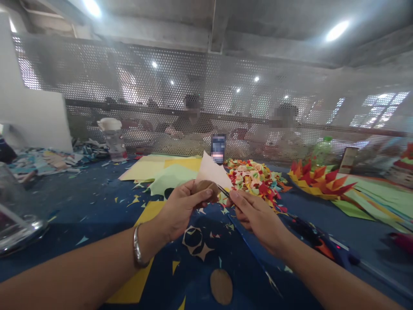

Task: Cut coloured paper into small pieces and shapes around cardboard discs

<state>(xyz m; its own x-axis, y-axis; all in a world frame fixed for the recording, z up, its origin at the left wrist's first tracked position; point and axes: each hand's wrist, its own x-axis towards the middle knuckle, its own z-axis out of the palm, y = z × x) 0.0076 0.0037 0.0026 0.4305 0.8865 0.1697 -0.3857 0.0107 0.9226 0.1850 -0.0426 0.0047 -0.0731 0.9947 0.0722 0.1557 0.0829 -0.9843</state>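
Observation:
Pinched between the thumb and fingers of my left hand (180, 211) are a brown oval disc (206, 189) and a pale pink sheet of paper (211, 170), the disc lying against the paper. My right hand (258, 213) is closed around scissors (223, 190), whose thin dark blades point at the paper's edge beside the disc. The fingers hide the scissors' handles. Below the hands, a second brown oval disc (221, 286) lies on the dark blue table, near a pink paper offcut (192, 241) with a round hole.
Coloured cut paper pieces (254, 178) are heaped behind my right hand. A phone (218, 148) stands upright at the back. Right are an orange-yellow paper flower (322, 178) and a glue gun (338, 249). A bottle (114, 140) stands left. Two people sit behind a perforated screen (145, 86).

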